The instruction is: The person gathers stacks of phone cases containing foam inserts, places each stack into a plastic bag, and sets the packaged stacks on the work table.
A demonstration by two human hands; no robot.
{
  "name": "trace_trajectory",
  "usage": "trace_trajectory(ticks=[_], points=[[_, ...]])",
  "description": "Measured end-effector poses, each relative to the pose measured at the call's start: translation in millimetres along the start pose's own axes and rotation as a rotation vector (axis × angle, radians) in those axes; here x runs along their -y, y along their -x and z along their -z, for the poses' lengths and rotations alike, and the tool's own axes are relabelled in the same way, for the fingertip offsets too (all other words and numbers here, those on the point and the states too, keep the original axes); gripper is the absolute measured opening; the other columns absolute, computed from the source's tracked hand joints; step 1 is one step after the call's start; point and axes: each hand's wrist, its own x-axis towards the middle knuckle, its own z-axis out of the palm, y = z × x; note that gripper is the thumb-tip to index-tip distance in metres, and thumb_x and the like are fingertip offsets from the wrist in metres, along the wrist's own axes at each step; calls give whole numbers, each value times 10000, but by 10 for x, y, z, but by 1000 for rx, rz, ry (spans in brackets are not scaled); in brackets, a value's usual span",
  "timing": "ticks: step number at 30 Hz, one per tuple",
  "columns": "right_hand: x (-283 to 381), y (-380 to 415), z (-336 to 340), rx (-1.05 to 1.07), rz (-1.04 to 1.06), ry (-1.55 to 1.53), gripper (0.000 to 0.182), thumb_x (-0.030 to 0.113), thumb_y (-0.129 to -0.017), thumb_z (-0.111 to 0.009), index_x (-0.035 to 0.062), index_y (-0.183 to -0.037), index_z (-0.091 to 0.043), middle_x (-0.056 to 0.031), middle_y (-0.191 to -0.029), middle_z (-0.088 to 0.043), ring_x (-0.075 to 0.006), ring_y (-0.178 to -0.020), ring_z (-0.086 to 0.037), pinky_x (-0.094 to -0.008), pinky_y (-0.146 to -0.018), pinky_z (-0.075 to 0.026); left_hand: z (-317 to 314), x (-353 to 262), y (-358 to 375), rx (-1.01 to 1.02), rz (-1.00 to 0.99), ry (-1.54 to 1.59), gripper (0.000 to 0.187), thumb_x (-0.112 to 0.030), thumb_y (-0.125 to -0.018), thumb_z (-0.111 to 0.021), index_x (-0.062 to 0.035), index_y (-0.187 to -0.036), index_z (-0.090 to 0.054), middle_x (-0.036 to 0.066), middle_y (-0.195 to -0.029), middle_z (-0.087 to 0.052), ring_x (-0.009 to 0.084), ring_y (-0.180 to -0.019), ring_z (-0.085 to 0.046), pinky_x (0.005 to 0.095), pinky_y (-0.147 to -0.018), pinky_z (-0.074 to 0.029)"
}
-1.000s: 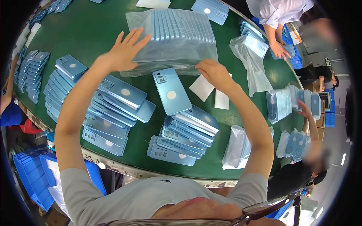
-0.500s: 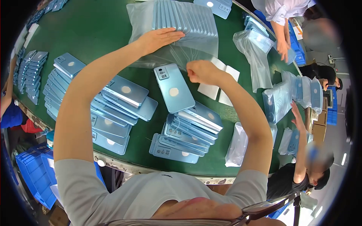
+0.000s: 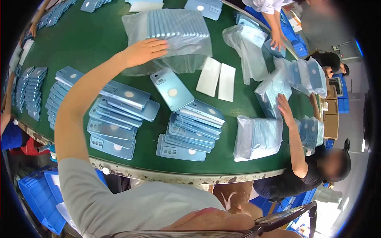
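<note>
My left hand (image 3: 147,51) lies flat, fingers stretched out, on the near left side of a clear plastic bag (image 3: 178,29) holding a row of light blue phone back panels. My right hand is not visible over the table. Just below the bag, one blue panel (image 3: 172,89) with a camera cutout and round white sticker rests tilted against a fanned stack of panels (image 3: 194,131). Two white strips (image 3: 226,82) lie right of it. Left of the middle is another fanned stack (image 3: 115,127).
A wrapped bundle (image 3: 258,138) stands at the right front of the green table (image 3: 95,47). Another bagged bundle (image 3: 274,91) is touched by a co-worker's hand (image 3: 285,107). A second person's hands (image 3: 278,39) are at the upper right. Blue crates (image 3: 41,198) stand lower left.
My right hand has left the bag's near edge and dropped out of sight. The view has shifted. The co-worker's hand at the right has come down onto a bagged bundle.
</note>
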Motion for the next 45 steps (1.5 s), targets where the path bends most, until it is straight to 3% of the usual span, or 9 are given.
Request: trace_trajectory(ticks=[4, 8, 11, 17, 22, 25, 29, 36, 45], points=[[1044, 896, -211, -310, 650, -35, 101, -36, -819, -636, 2, -906, -669, -43, -720, -636, -105, -649, -593, -245, -567, -453, 349, 48, 410, 206, 58, 89, 469, -67, -883, -493, -110, -1349, -523, 73, -1471, -450, 252, -1392, -390, 383, -1174, -313], [3045, 946, -63, -1373, 1615, 1035, 278, -1, -866, -626, 42, -1140, -634, -144, -1035, -666, -302, -914, -653, -397, -779, -522, 303, 94, 761, 256, -63, -56, 475, -79, -845, -567, -102, -1319, -537, 89, -1409, -493, 275, -1359, -427, 402, -1168, -310], [4543, 634, 50, -1456, 1878, 1692, 526, 39, -801, -581, 140, -1316, -549, -36, -1384, -518, -267, -1334, -455, -395, -1037, -429, 495, 31, 566, 311, 22, 21, 398, -93, -783, -677, -99, -1170, -585, 84, -1276, -552, 283, -1331, -452, 405, -1156, -313], [5790, 39, 86, -1198, 2013, 2191, 383, 98, -808, -627, 139, -1189, -617, -13, -1323, -570, -255, -1276, -511, -402, -1014, -441, 293, 22, 582, 59, 247, 453, 164, -144, -843, -704, -81, -879, -557, 74, -995, -597, 315, -1108, -585, 427, -898, -455], [6095, -118, 83, -530, 1899, 358, 147, 180, -944, -582, 64, -914, -666, -56, -876, -684, -221, -847, -647, -353, -823, -492, 126, 126, 608, -371, 950, 1326, 318, -322, -1020, -531, -56, -852, -573, 0, -808, -606, 96, -826, -623, 260, -723, -486], [6378, -23, -26, -774, 1798, 269, 276, 254, -979, -515, 22, -909, -645, -92, -815, -652, -196, -791, -618, -340, -759, -479, 100, 344, 483, -589, 1377, 1469, 362, -368, -1019, -515, -47, -871, -595, 16, -804, -605, 101, -789, -621, 268, -694, -500], [6992, -176, -47, -1042, 1574, 285, 330, 335, -930, -554, 19, -880, -635, -89, -757, -610, -179, -727, -588, -345, -689, -462, -714, 836, 448, -258, 1504, 657, 374, -392, -893, -645, -19, -901, -626, 161, -872, -653, 323, -816, -661, 419, -717, -530], [6955, -139, -401, -127, 1327, -20, 324, 359, -974, -545, 73, -1104, -625, -31, -975, -636, -132, -795, -614, -300, -615, -520, -525, 762, -3, -445, 1853, 703, 527, -324, -790, -727, 110, -1047, -575, 254, -1089, -661, 383, -1043, -656, 435, -896, -528], [6789, -126, -1364, -388, 1785, 355, 531, 364, -964, -555, 35, -1375, -483, -189, -1321, -548, -287, -1220, -532, -394, -996, -443, 426, 295, 938, 214, 1281, 153, 404, -66, -774, -597, -140, -1170, -574, 147, -1057, -650, 385, -924, -660, 472, -761, -545]])
